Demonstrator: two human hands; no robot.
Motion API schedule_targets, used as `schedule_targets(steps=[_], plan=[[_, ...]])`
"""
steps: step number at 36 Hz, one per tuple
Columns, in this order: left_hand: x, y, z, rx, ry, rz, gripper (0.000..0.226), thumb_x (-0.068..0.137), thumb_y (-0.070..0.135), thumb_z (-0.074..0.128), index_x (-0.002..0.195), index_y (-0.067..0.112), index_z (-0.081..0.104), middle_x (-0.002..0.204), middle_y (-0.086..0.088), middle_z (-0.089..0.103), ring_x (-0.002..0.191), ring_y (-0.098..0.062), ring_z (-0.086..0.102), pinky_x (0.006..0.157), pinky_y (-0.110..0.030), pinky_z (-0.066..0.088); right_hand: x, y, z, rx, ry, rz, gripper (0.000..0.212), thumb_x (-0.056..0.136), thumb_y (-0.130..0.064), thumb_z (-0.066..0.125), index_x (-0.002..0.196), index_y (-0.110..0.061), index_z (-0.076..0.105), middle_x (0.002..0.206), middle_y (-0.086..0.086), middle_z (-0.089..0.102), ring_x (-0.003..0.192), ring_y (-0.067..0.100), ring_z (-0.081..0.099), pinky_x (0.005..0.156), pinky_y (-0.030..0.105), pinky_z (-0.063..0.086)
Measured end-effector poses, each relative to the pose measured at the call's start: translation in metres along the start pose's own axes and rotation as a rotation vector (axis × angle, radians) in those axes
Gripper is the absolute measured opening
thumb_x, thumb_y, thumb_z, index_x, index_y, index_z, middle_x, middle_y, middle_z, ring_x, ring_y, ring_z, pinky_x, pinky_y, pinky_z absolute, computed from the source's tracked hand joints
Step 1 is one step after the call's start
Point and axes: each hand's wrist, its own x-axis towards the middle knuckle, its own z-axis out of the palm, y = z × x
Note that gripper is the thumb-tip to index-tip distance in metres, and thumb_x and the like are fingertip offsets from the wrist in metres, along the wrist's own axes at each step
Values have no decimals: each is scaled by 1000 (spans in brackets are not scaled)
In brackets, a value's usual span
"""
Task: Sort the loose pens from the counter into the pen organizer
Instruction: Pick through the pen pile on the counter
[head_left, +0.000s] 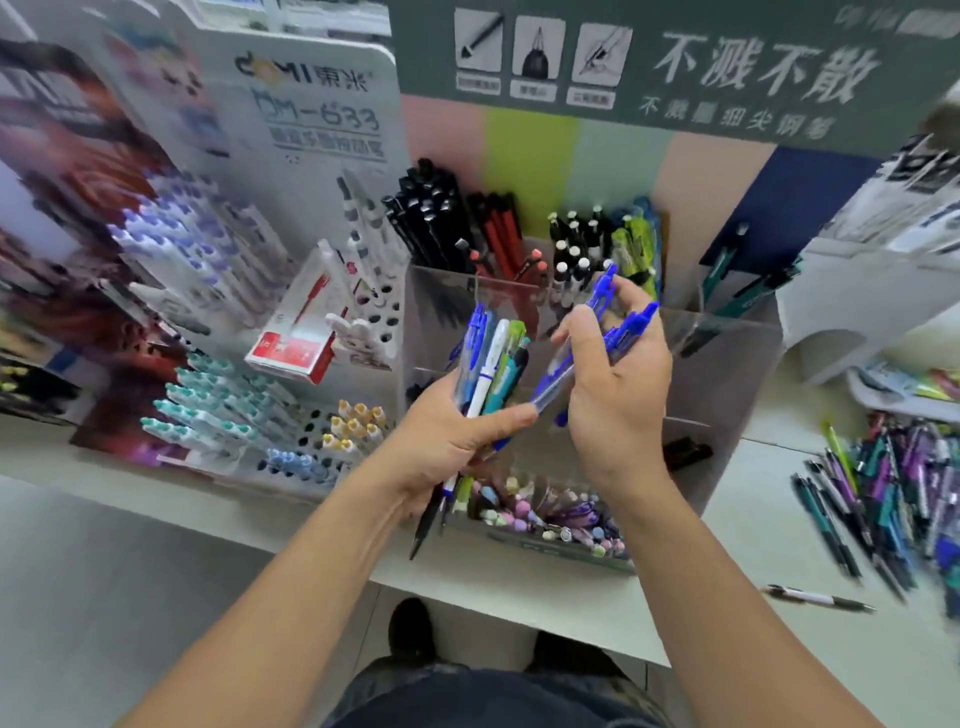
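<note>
My left hand (447, 441) grips a mixed bundle of pens (493, 358), blue, white, green and teal, tips pointing down past my wrist. My right hand (613, 384) holds a few blue clear-barrelled pens (613, 322) just to the right of that bundle. Both hands hover in front of the clear acrylic pen organizer (727, 353), whose back compartments hold black pens (431, 218), red pens (501, 228) and white-capped pens (571, 249). A pile of loose pens (883, 488) lies on the white counter at the right, blurred.
A white display rack of pastel pens (234, 405) and a red-and-white box (296, 338) stand left of the organizer. A low tray of pastel items (545, 514) sits under my hands. One white and black pen (815, 597) lies alone near the counter's front edge.
</note>
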Motion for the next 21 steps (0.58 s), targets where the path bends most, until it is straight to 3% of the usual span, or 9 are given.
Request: schedule_targets(steps=[3,7,10,14,18,21], plan=[[0,5,-11,-41,-101,56,22,89,2,71,97,18,59,58,10,64,44,0,52,45,-12,41,-1,-5,26,166,55,92,9,104,-17,57,98,-11,61,67,-6,55,61,9,51,64,24,47],[0,4,-25,-88,-75,128,31,84,-1,77,105,15,61,66,13,70,54,2,61,49,-10,44,-3,-6,49,238,141,151,40,102,-24,60,65,-14,50,55,-3,48,49,9,42,51,23,39],[2,2,-42,-75,-45,112,32,84,4,79,106,19,61,69,14,71,55,2,61,50,-13,46,-6,-4,60,231,179,144,48,105,-29,54,59,-15,50,54,-2,49,46,9,40,49,22,37],[4,-3,-68,2,32,147,17,91,21,73,101,24,60,75,7,70,48,0,51,47,-18,44,0,-15,68,270,361,-3,58,108,-25,47,51,-28,55,55,-6,53,56,13,48,64,28,45],[1,-6,-89,-69,-19,114,19,93,29,69,104,17,60,73,-6,54,45,-12,33,46,-26,28,5,-19,75,236,470,-221,47,107,-13,40,61,-17,44,58,-8,49,61,15,48,69,25,44],[-2,-8,-95,-58,-63,109,12,98,23,64,107,17,60,75,-10,42,47,-14,30,47,-28,25,1,-11,88,143,550,-284,40,105,-6,41,67,-17,42,60,-9,42,58,3,42,63,17,38]])
